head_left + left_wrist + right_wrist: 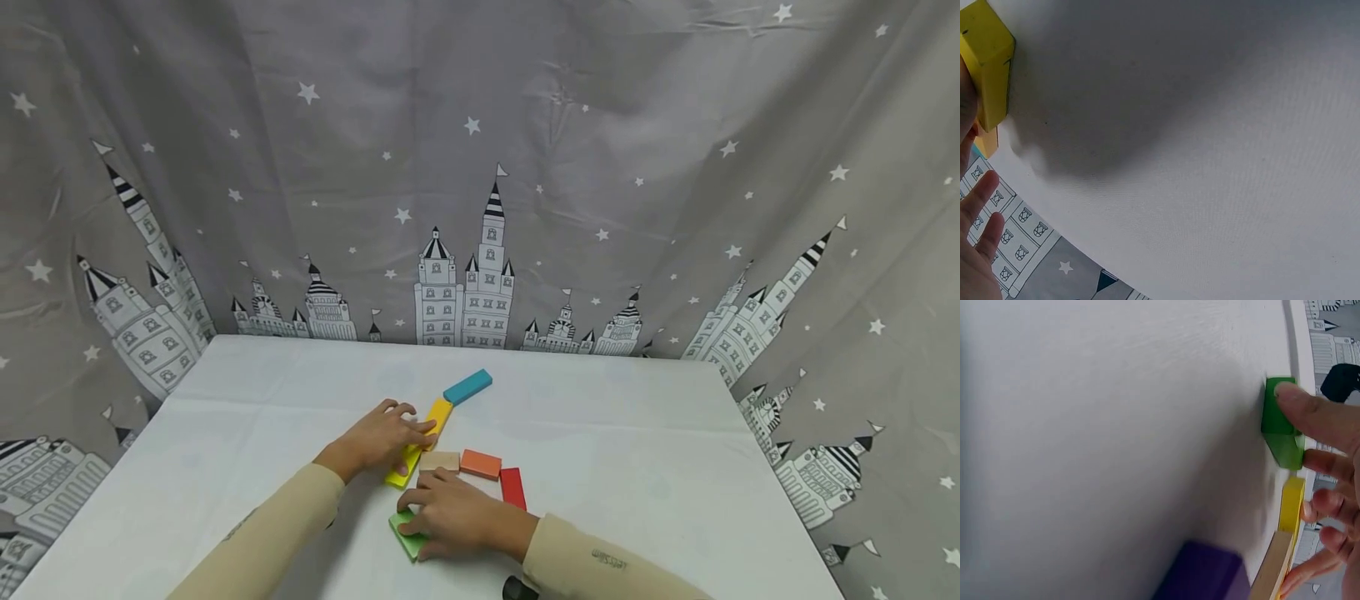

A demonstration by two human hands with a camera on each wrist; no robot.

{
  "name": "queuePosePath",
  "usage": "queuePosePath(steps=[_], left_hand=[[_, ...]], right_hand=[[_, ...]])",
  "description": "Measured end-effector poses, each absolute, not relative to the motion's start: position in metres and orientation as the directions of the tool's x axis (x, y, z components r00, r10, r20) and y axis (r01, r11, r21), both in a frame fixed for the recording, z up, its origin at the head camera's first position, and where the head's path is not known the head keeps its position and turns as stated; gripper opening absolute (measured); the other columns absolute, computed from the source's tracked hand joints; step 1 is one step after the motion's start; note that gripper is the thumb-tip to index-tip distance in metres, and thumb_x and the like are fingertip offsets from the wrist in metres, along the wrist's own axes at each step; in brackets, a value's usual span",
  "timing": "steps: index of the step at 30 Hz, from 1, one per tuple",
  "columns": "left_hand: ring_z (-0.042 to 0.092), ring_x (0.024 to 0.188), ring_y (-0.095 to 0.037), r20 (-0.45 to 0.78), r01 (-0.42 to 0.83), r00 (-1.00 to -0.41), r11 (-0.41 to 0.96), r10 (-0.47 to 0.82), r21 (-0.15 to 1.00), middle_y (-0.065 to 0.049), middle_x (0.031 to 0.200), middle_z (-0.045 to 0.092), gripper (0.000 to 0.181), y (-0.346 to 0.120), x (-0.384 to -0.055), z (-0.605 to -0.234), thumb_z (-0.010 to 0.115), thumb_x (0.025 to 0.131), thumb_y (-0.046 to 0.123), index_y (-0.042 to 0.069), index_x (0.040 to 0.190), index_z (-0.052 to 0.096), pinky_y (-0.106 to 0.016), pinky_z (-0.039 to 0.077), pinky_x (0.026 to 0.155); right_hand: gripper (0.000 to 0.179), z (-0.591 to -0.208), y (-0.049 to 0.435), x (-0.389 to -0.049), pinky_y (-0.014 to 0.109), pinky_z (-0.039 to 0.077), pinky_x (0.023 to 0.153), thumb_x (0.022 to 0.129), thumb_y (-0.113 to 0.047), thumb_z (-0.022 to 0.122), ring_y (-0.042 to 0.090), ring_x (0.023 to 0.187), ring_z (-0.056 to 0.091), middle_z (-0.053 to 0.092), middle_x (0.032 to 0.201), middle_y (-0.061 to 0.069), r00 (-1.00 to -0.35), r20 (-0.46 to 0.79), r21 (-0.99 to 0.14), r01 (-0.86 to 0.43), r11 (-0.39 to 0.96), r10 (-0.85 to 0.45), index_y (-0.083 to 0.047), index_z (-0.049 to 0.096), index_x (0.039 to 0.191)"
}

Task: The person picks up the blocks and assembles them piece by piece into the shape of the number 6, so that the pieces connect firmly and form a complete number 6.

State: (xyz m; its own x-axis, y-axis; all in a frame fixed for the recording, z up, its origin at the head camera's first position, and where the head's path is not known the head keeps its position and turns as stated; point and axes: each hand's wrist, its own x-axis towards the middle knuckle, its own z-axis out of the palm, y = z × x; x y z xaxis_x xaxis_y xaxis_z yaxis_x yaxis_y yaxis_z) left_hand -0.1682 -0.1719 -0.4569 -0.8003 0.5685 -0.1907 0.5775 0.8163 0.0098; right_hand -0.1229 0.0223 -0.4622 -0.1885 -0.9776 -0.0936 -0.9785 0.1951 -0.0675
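My left hand (382,437) pinches a bright yellow block (996,81), its thumb along one side and a finger reaching over a deeper yellow-orange block (441,411) at the far end. My right hand (461,512) grips a green block (1277,415) lying flat, thumb at one end and a finger at the other. The green block is nearer the body than the yellow one. Right of the yellow blocks lies a plain wooden block (442,459). A purple block (1204,575) shows in the right wrist view and is hidden under the right hand in the head view.
A blue block (468,387) continues the line beyond the yellow-orange one. An orange block (481,464) and a red block (513,488) curve on from the wooden one. A black device (517,588) shows at the right wrist. A grey castle-print curtain (570,125) hangs behind the white table (637,467).
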Motion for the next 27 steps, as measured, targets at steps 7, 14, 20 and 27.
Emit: queuePosePath(steps=[7,14,20,27], left_hand=[[0.047,0.123,-0.028,-0.214,0.563,-0.803,0.825,0.557,0.034,0.007,0.14,0.053,0.058,-0.17,-0.169,-0.455,0.078,0.077,0.035,0.028,0.132,0.06,-0.051,0.033,0.106],[0.049,0.121,-0.026,-0.203,0.574,-0.799,0.819,0.566,0.025,0.009,0.139,0.053,0.055,-0.171,-0.17,-0.457,0.077,0.08,0.029,0.03,0.132,0.059,-0.05,0.034,0.106],[0.048,0.121,-0.025,-0.207,0.574,-0.798,0.819,0.567,0.031,0.009,0.14,0.053,0.055,-0.171,-0.171,-0.456,0.078,0.079,0.029,0.029,0.132,0.06,-0.049,0.033,0.106],[0.048,0.122,-0.027,-0.198,0.581,-0.794,0.813,0.575,0.034,0.008,0.14,0.053,0.055,-0.172,-0.171,-0.456,0.078,0.079,0.027,0.028,0.131,0.061,-0.05,0.032,0.107]], right_hand=[[0.039,-0.465,0.008,-0.12,0.031,0.037,0.105,0.089,-0.05,0.063,0.012,0.127,0.043,0.053,0.133,-0.013,-0.253,-0.092,-0.045,-0.965,0.258,-0.963,-0.036,0.064,0.126],[0.042,-0.468,-0.001,-0.12,0.039,0.034,0.11,0.09,-0.051,0.061,0.017,0.138,0.036,0.053,0.134,-0.011,-0.298,-0.097,-0.051,-0.951,0.303,-0.95,-0.034,0.061,0.129],[0.041,-0.468,-0.005,-0.121,0.029,0.035,0.105,0.089,-0.052,0.062,0.01,0.13,0.041,0.053,0.131,-0.013,-0.338,-0.093,-0.051,-0.938,0.343,-0.937,-0.036,0.063,0.127],[0.041,-0.468,-0.008,-0.12,0.024,0.036,0.096,0.089,-0.052,0.062,0.008,0.122,0.044,0.054,0.128,-0.011,-0.358,-0.068,-0.043,-0.932,0.361,-0.931,-0.034,0.065,0.126]])
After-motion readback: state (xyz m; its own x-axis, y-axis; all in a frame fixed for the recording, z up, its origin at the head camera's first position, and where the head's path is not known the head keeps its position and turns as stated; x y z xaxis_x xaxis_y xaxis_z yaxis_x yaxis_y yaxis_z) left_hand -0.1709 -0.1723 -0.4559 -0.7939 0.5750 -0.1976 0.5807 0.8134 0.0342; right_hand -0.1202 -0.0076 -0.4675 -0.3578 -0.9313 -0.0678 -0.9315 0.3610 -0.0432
